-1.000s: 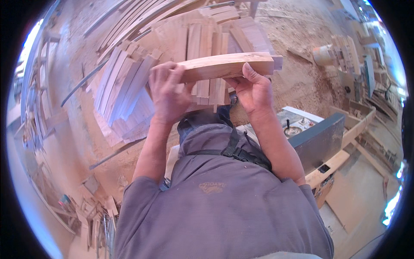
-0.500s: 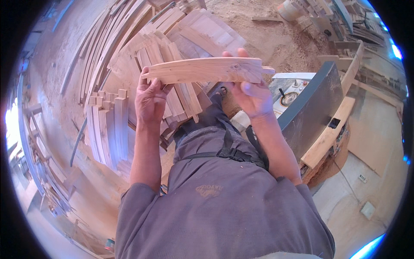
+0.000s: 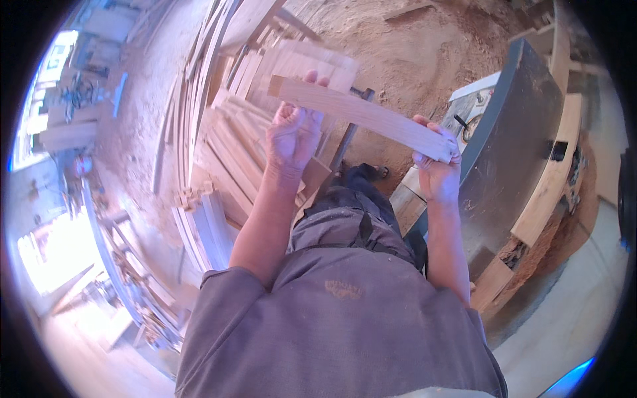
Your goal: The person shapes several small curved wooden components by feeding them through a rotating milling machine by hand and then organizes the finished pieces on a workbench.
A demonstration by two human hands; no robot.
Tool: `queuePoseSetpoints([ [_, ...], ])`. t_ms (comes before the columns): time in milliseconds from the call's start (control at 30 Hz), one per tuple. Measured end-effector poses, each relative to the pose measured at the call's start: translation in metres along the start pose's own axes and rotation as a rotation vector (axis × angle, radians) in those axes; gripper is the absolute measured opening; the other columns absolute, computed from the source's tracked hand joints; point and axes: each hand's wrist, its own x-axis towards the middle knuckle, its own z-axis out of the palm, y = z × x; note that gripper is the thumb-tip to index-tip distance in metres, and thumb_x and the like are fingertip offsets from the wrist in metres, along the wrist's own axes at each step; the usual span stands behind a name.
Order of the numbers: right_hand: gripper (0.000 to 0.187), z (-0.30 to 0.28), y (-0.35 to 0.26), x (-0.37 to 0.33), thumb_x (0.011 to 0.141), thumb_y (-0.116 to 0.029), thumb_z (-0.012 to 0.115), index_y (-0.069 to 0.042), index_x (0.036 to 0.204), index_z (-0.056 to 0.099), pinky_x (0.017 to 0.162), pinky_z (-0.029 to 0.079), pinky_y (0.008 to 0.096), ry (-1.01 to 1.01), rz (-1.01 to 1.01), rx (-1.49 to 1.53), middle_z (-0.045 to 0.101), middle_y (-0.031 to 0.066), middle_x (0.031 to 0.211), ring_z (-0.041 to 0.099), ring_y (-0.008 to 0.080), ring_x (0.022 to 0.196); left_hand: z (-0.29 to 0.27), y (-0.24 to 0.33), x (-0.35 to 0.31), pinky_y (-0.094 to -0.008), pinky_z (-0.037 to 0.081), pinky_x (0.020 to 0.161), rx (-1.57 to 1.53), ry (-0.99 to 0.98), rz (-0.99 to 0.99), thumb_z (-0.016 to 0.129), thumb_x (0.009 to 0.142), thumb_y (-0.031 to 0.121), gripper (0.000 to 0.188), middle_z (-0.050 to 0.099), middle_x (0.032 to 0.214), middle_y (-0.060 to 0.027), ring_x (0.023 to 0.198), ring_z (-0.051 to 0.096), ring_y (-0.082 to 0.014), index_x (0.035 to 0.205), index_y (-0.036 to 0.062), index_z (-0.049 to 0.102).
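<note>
A short board of pale wood (image 3: 368,121) is held up in front of me, slanting down from left to right. My left hand (image 3: 296,129) grips it near its left end, thumb on the near side and fingertips showing over the far edge. At the other end, my right hand (image 3: 439,162) has its fingers wrapped round the tip. Below and to the left of the board lies a stack of similar wood pieces (image 3: 229,149).
Long planks (image 3: 192,99) lie at the far left beside upright cut blocks (image 3: 207,222). On the right stands a machine with a dark metal panel (image 3: 507,146) and a small black lever (image 3: 460,121). Sawdust (image 3: 398,50) covers the floor ahead.
The board has turned from nearly level to sloping down at the right, and a different face shows. Both hands have shifted to the right in the picture, and the whole view has swung.
</note>
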Motion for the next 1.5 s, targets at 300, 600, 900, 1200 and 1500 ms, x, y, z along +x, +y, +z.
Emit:
queuePoseSetpoints([
  [300,0.076,-0.084,-0.058,-0.060,0.073,0.019,0.074,-0.011,0.142,0.063,0.103,0.054,0.0377,0.180,-0.420,-0.969,0.064,0.0188,0.137,0.065,0.0340,0.124,0.077,-0.152,0.053,-0.0590,0.040,0.112,-0.172,-0.197,-0.497,0.070,0.086,0.070,0.086,0.056,0.139,-0.0246,0.124,0.054,-0.0438,0.140,0.0042,0.054],
  [600,0.077,-0.122,-0.081,-0.125,0.076,0.016,0.071,-0.005,0.148,0.052,0.106,0.053,0.0442,0.544,-0.442,-1.174,0.062,0.0216,0.139,0.063,0.0395,0.127,0.143,-0.279,0.058,-0.0541,0.045,0.107,-0.260,-0.273,-0.883,0.059,0.084,0.083,0.097,0.058,0.130,-0.0194,0.112,0.056,-0.0374,0.134,0.0011,0.058],
  [900,0.066,-0.163,-0.090,-0.158,0.080,0.017,0.072,0.003,0.142,0.056,0.102,0.058,0.0405,1.035,-0.145,-0.226,0.066,0.0152,0.132,0.066,0.0281,0.121,0.204,-0.380,0.022,-0.0598,0.042,0.116,-0.094,-0.410,-1.111,0.049,0.106,0.049,0.064,0.055,0.148,-0.0221,0.136,0.052,-0.0431,0.154,0.0070,0.041],
  [1200,0.049,-0.213,-0.074,-0.168,0.096,-0.007,0.069,0.006,0.140,0.053,0.095,0.060,0.0474,1.059,-0.305,0.378,0.070,0.0207,0.121,0.073,0.0333,0.107,0.206,-0.479,0.002,-0.0505,0.050,0.106,0.285,-0.453,-1.302,0.067,0.102,0.020,0.048,0.063,0.138,-0.0129,0.127,0.060,-0.0294,0.145,0.0072,0.053],
  [1500,0.035,-0.240,-0.093,-0.146,0.098,0.000,0.061,0.001,0.132,0.059,0.095,0.057,0.0445,1.714,-0.189,-0.113,0.072,0.0199,0.115,0.072,0.0299,0.105,0.250,-0.577,0.006,-0.0364,0.057,0.083,0.724,-0.349,-1.163,0.068,0.097,0.002,0.024,0.072,0.105,-0.0063,0.092,0.070,-0.0195,0.121,0.0018,0.067],
])
